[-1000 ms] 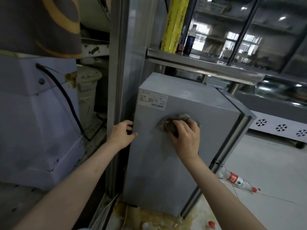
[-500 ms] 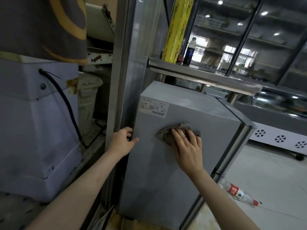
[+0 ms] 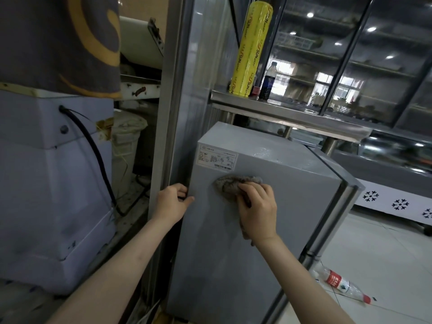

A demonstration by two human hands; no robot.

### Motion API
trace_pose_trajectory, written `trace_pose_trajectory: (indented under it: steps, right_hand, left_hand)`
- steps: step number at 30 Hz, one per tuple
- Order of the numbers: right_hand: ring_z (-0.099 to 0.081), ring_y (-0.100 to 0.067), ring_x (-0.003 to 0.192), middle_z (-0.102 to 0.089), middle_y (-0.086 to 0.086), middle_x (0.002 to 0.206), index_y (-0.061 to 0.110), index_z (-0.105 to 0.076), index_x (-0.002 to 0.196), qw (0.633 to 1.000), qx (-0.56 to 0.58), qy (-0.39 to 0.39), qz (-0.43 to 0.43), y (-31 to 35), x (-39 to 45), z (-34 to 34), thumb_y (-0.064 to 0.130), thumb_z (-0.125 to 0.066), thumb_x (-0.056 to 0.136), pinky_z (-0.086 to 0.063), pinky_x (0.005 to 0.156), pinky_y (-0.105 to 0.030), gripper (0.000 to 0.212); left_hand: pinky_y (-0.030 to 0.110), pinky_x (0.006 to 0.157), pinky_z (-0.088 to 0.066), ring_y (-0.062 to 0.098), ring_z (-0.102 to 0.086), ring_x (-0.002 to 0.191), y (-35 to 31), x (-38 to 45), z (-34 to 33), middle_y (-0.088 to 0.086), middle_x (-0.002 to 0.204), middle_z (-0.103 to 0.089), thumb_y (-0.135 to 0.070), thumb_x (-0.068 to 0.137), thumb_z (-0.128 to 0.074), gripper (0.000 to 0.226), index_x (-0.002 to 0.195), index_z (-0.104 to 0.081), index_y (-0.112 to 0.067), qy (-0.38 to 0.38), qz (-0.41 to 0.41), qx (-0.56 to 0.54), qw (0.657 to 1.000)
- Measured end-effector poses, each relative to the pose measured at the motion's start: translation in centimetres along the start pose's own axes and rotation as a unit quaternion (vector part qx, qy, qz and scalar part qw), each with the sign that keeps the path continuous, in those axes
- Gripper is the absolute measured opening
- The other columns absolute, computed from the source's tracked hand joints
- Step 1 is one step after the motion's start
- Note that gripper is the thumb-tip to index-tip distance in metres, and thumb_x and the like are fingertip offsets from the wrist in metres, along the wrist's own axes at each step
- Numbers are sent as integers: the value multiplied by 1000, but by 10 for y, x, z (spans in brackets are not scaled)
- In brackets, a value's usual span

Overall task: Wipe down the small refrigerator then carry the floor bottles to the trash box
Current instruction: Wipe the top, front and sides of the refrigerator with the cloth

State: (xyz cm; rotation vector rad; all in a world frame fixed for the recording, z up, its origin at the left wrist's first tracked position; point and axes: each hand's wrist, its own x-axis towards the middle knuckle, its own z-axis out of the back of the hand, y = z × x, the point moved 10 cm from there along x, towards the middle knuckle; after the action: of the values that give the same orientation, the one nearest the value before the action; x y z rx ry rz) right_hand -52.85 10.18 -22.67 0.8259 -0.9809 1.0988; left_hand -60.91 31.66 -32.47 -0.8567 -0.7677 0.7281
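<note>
The small grey refrigerator [image 3: 257,230] stands upright on the floor beneath a steel counter [image 3: 292,113], its long axis vertical and its label [image 3: 217,157] at the upper left of the near side. The left hand [image 3: 171,203] curls its grip around the refrigerator's rear edge. The right hand [image 3: 258,211] presses a grey rag [image 3: 230,185] flat against that side, fingers spread over it. A clear plastic bottle [image 3: 339,282] lies on the floor tiles, red cap pointing right.

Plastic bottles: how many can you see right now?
2. A clear red-labelled bottle lies on the floor right of the grey refrigerator; a dark cola bottle stands on the steel shelf. Others may be hidden.
</note>
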Motion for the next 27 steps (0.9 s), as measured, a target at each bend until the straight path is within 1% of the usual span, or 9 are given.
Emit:
trace_pose_trajectory:
  steps: [4, 6, 10, 12, 15, 18, 20, 24, 27]
  right_hand:
    - [-57, -28, 75, -69, -6, 87, 5, -71, 87, 1000, 12, 2, -13, 10, 19, -10, -2, -73, 71, -42, 74, -21, 18]
    - [-55, -27, 74, -69, -6, 86, 6, -71, 87, 1000, 11, 21, -13, 9, 8, -19, -2, -74, 70, -42, 71, -22, 19]
    - [-55, -27, 71, -67, -5, 84, 6, -70, 87, 997, -10, 79, 11, 6, -34, -34, 2, -73, 73, -46, 66, -28, 15]
    - [-57, -28, 71, -68, -4, 83, 6, -70, 87, 996, -14, 88, 6, 5, -40, -36, 4, -69, 75, -49, 62, -32, 12]
    - [-56, -27, 70, -69, -4, 82, 6, -70, 86, 997, -13, 70, 5, 9, -25, -32, 5, -68, 76, -49, 60, -32, 10]
    - [-56, -28, 70, -70, -6, 81, 3, -71, 86, 1000, 0, 18, -4, 12, 4, -20, 4, -64, 78, -44, 66, -25, 10]
    - [-54, -26, 72, -69, -7, 81, 3, -70, 86, 1000, -2, 0, -1, 14, 13, -17, 3, -64, 77, -42, 69, -23, 10]
    - [-49, -21, 75, -68, -6, 81, 4, -69, 86, 1000, -6, 16, 22, 15, -4, -23, 12, -55, 84, -42, 69, -23, 16]
    - [-53, -25, 72, -68, -5, 82, 4, -69, 87, 999, -13, 37, 33, 15, -10, -30, 10, -60, 84, -47, 65, -29, 12]
  left_hand:
    - [30, 72, -53, 16, -63, 80, 3, 5, 0, 1, 89, -67, -26, 78, -73, 24, 97, -66, -13, 8, -5, 9, 1000]
    - [29, 73, -53, 16, -63, 80, 3, 6, 0, 0, 86, -67, -27, 77, -74, 23, 95, -67, -14, 8, -9, 17, 1000]
    - [25, 72, -49, 16, -62, 80, 1, 7, 1, -3, 81, -62, -25, 76, -75, 22, 92, -68, -12, 10, -12, 21, 1000]
    - [24, 71, -47, 15, -61, 80, 1, 8, 1, -3, 81, -61, -24, 77, -75, 22, 92, -67, -11, 15, -11, 20, 1000]
    - [24, 70, -45, 14, -60, 80, 2, 8, 0, -4, 82, -61, -25, 77, -75, 22, 93, -67, -12, 21, -7, 21, 1000]
    - [24, 70, -47, 16, -61, 82, 4, 9, 0, -3, 83, -62, -25, 77, -75, 22, 93, -67, -12, 21, -6, 17, 1000]
    - [23, 69, -46, 17, -61, 81, 6, 10, -1, -1, 84, -63, -24, 77, -75, 22, 92, -67, -11, 21, -7, 13, 1000]
    - [22, 67, -43, 15, -60, 80, 9, 10, -2, -2, 84, -62, -25, 78, -74, 22, 93, -66, -12, 18, -6, 2, 1000]
    - [23, 67, -44, 16, -61, 80, 12, 11, -3, -2, 83, -63, -25, 78, -75, 23, 94, -67, -11, 18, -5, -15, 1000]
